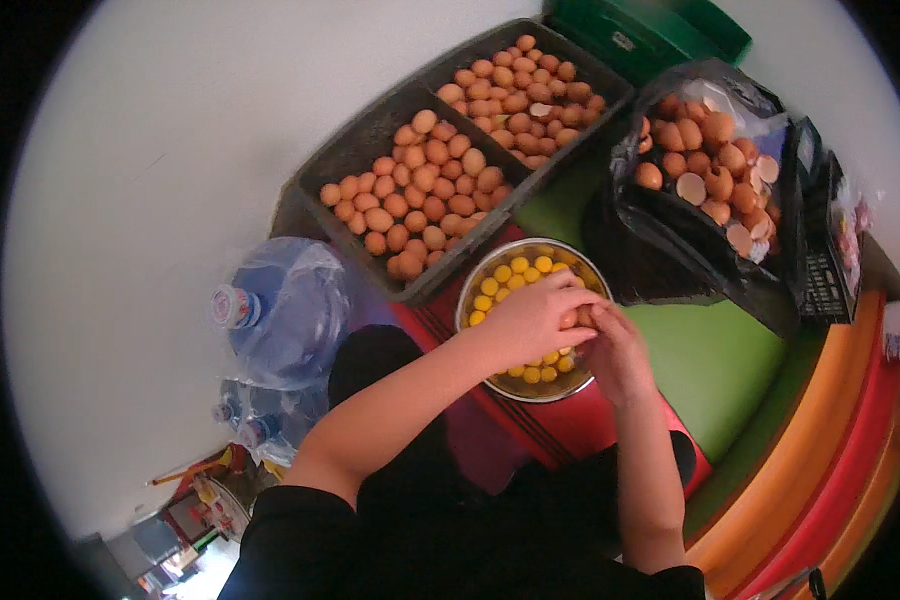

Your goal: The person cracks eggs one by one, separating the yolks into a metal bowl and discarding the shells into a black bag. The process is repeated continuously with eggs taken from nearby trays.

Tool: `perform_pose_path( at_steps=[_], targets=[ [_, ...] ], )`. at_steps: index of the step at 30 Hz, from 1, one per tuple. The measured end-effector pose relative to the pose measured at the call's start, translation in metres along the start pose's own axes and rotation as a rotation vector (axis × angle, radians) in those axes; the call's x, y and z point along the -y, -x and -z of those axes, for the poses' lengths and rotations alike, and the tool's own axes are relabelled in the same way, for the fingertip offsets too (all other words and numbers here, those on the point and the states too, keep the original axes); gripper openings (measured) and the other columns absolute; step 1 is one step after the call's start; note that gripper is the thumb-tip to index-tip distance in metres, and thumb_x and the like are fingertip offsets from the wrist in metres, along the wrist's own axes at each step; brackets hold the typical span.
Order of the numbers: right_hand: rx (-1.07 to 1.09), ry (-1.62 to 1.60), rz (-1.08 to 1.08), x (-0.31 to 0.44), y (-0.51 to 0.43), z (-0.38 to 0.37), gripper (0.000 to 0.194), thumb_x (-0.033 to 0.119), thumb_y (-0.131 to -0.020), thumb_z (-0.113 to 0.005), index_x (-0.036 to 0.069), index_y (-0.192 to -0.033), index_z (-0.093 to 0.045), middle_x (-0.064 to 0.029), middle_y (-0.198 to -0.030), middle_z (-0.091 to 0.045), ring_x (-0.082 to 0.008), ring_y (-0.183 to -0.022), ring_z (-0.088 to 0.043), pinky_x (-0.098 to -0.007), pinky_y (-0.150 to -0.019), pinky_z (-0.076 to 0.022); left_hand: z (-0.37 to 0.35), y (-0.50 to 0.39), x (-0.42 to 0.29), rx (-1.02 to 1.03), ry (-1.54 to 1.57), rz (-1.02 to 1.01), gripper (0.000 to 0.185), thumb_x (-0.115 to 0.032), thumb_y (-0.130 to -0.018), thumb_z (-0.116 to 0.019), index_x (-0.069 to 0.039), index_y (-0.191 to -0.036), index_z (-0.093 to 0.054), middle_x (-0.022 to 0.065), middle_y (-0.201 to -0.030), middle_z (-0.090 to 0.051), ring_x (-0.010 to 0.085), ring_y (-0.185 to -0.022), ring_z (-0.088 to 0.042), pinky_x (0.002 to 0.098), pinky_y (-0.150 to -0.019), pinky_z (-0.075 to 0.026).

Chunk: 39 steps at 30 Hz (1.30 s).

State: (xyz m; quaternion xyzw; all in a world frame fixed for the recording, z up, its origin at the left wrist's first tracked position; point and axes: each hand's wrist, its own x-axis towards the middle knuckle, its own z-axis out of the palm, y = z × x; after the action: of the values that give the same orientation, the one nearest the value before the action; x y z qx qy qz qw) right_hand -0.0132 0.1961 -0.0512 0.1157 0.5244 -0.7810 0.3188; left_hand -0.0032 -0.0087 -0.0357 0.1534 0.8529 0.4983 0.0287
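A brown egg (576, 318) is held between both hands over a round metal bowl (591, 262). My left hand (551, 315) grips it from the left side and my right hand (619, 349) from the right; whether its shell is cracked is hard to tell. Many yellow egg yolks (520, 265) lie in the bowl, partly hidden by my hands. Behind the bowl, a dark two-part crate (521, 206) holds many brown eggs (424, 178). A piece of white-lined shell (541, 109) lies among the eggs in its far part. Broken eggshells (691, 189) fill an open black plastic bag (667, 255) at right.
Large clear water bottles (289, 307) stand at left beside the wall. A green plastic crate (652, 37) is behind the egg crate. A black basket (829, 277) stands right of the bag. The bowl rests on a red surface (570, 420) beside a green one (712, 360).
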Motion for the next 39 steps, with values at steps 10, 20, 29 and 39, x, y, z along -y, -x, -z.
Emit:
perform_pose_path(
  at_steps=[10,20,29,39],
  targets=[
    [-0.555,0.770,1.113,0.201,-0.015,-0.014,0.056,0.036,-0.112,-0.061,-0.004,-0.151,-0.058,-0.0172,-0.150,-0.064,-0.0292,-0.132,-0.066,-0.0372,-0.113,-0.0495,0.017,0.004,-0.001,-0.027,1.011,0.453,0.036,-0.034,-0.104,-0.077,-0.002,-0.118,-0.072,0.0010,-0.092,-0.068,0.0094,-0.066,-0.064,0.0244,-0.058,-0.048],
    [-0.493,1.657,1.077,0.225,-0.049,-0.067,0.010,0.007,-0.090,-0.063,-0.003,-0.091,-0.066,-0.0196,-0.093,-0.068,-0.0344,-0.089,-0.069,-0.0450,-0.083,-0.0529,0.004,0.013,0.012,0.044,0.570,0.253,0.032,-0.029,-0.096,-0.072,0.001,-0.103,-0.076,0.0167,-0.089,-0.077,0.0302,-0.076,-0.075,0.0416,-0.070,-0.059],
    [0.433,1.931,0.299,-0.013,-0.174,-0.260,0.042,0.042,-0.100,-0.066,0.002,-0.113,-0.070,-0.0242,-0.111,-0.075,-0.0449,-0.110,-0.070,-0.0542,-0.094,-0.0563,-0.053,0.018,0.023,0.209,0.251,0.035,0.028,-0.024,-0.100,-0.068,-0.003,-0.119,-0.073,0.0188,-0.119,-0.076,0.0310,-0.111,-0.073,0.0446,-0.095,-0.058],
    [0.406,1.717,0.240,-0.080,-0.197,-0.254,0.053,0.029,-0.095,-0.075,0.001,-0.137,-0.059,-0.0275,-0.119,-0.074,-0.0427,-0.119,-0.070,-0.0503,-0.100,-0.0565,-0.107,0.024,0.047,0.180,0.324,0.133,0.025,-0.025,-0.101,-0.068,-0.004,-0.114,-0.071,0.0173,-0.113,-0.075,0.0263,-0.103,-0.073,0.0415,-0.089,-0.059]
  ],
)
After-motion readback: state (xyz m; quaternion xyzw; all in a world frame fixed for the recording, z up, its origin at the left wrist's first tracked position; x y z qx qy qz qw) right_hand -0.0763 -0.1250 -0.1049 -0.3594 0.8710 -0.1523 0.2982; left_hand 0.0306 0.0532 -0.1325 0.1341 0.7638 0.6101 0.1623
